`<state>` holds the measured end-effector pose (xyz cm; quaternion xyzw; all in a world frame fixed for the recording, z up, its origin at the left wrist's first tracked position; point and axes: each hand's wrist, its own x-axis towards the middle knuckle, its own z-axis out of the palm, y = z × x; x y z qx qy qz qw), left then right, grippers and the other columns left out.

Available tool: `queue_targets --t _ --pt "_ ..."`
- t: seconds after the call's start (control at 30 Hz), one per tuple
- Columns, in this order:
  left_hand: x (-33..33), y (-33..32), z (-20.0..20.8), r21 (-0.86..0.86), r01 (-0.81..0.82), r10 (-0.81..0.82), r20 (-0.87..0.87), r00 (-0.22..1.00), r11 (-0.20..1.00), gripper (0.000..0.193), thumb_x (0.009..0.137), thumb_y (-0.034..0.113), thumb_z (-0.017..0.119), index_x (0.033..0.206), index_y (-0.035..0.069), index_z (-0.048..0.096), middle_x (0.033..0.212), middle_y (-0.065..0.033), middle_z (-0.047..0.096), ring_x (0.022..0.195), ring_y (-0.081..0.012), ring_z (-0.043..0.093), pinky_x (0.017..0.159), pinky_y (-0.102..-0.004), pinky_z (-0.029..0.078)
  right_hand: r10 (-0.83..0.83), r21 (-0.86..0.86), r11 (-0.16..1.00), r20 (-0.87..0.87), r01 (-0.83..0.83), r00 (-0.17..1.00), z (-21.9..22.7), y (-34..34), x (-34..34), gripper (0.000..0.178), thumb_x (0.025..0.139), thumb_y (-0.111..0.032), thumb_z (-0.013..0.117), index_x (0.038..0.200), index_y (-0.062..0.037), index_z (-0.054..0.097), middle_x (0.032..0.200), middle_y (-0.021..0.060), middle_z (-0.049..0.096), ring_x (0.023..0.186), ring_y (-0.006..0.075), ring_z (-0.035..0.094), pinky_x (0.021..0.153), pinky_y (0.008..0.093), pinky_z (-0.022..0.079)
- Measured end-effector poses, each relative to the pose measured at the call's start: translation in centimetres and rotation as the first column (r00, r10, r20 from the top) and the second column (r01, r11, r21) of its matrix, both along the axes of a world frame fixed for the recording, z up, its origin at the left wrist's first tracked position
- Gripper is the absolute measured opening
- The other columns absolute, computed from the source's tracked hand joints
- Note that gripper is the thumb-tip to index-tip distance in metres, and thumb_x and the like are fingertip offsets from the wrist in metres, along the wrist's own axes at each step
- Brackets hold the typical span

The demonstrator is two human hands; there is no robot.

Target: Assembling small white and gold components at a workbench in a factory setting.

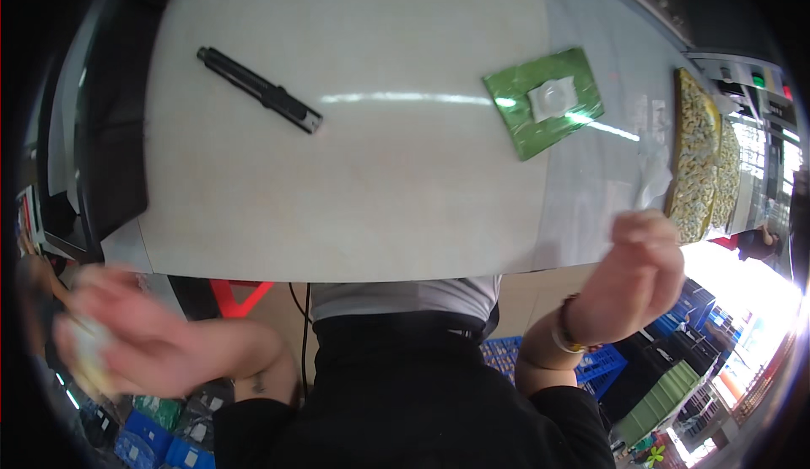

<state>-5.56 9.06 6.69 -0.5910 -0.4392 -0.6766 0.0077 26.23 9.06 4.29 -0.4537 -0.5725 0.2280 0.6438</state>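
My left hand (pixel 139 334) is off the table's left front corner, smeared by motion. Its fingers curl around a pale, whitish-yellow thing (pixel 89 353) too blurred to name. Over the table's right front edge, my right hand (pixel 643 258) has its fingers pinched together. A crumpled piece of clear plastic film (pixel 654 180) shows right at those fingertips; whether they grip it, I cannot tell. Farther off lies a green, shiny flat packet (pixel 533 142), with a small white piece (pixel 553 98) bearing a round clear part on top. A slim black rod-shaped tool (pixel 260 89) rests diagonally at the left.
The pale tabletop (pixel 380 191) has a clear sheet over its right part. A black screen-like panel (pixel 118 115) borders the left. Yellowish speckled slabs (pixel 696 161) stand along the right edge. Blue crates (pixel 148 439) and a green bin (pixel 658 401) are below.
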Motion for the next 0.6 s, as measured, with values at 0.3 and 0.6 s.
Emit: queue_targets --t 0.3,0.6 --pt "-23.2 2.0 2.9 -0.645 -0.68 0.147 -0.679 0.72 0.349 0.03 0.088 0.021 0.048 0.106 -0.001 0.055 0.092 -0.0111 0.062 0.085 -0.0142 0.058 0.076 -0.0226 0.041 -0.669 0.002 0.685 0.398 0.729 0.627 0.1 -0.4 22.2 0.023 0.084 -0.015 0.053 0.1 0.0019 0.058 0.09 0.0092 0.06 0.076 0.0131 0.053 0.068 0.0239 0.042" --pt "6.4 13.9 4.9 -0.508 -0.144 -0.255 -0.632 0.732 0.849 0.022 0.083 0.024 0.053 0.1 0.01 0.057 0.089 -0.0102 0.062 0.082 -0.0276 0.06 0.069 -0.0331 0.046 -0.285 -0.308 0.509 0.821 0.804 0.495 -2.2 0.7 39.7 0.029 0.079 -0.019 0.059 0.1 0.0004 0.061 0.077 0.0093 0.063 0.063 0.0136 0.057 0.059 0.0253 0.045"
